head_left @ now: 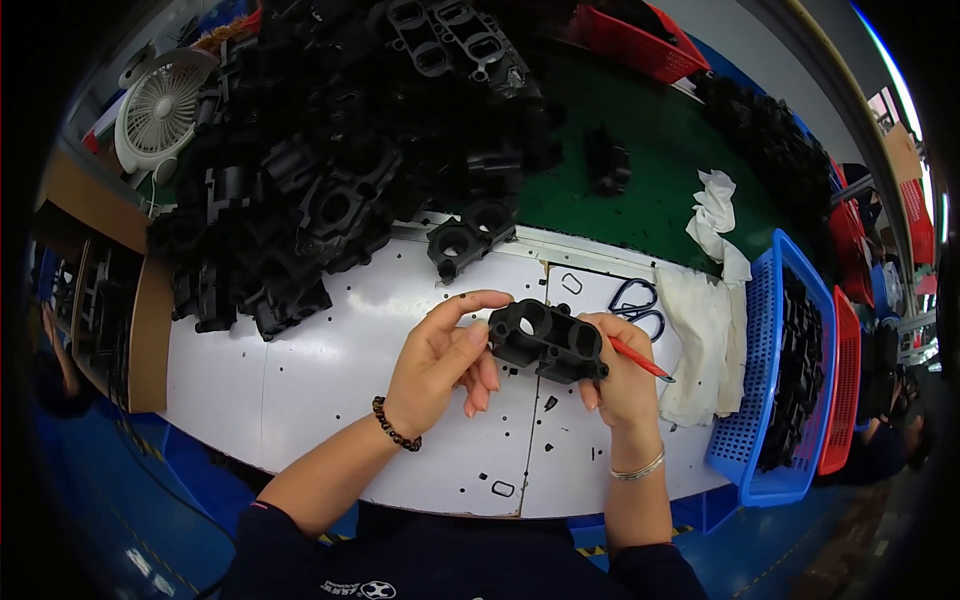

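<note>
The left hand [440, 350] pinches the nine-o'clock end of a centred black moulded part [556, 352]; the right hand [627, 388] grips its three-o'clock end plus a red tool [638, 358], slanting toward four o'clock, best kept clear of fingers.

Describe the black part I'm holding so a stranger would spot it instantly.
Find the white tabletop in front of the big heap of black plastic parts. Over it, between the left hand and right hand, is a black plastic part with rounded openings. Unlike the heaped ones, it is held, with a slim red tool jutting beside it.
</note>
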